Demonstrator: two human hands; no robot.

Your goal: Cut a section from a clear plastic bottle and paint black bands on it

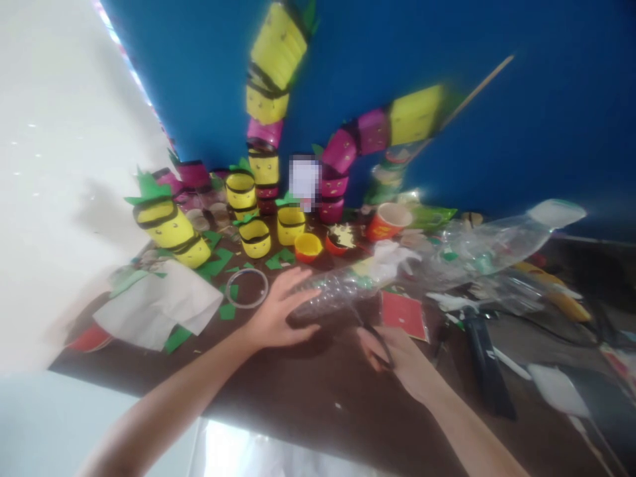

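Note:
My left hand (281,308) has its fingers spread at the near-left end of a clear plastic bottle (338,289) lying on the dark table. Its fingertips overlap the bottle's end; whether they press on it I cannot tell. Close by on the right, my right hand (385,351) is closed round a pair of scissors (377,341) with dark handles. The blades are blurred and point toward the bottle. A flat red square packet (403,315) lies just beyond the right hand. To the left of my left hand is a clear roll of tape (247,288).
Yellow cups with green paper leaves (254,238) and stacked cup chains (265,99) stand along the blue wall. White paper (159,301) and green scraps lie left. More clear bottles (497,245), a yellow-handled tool (556,291) and a black object (489,364) crowd the right.

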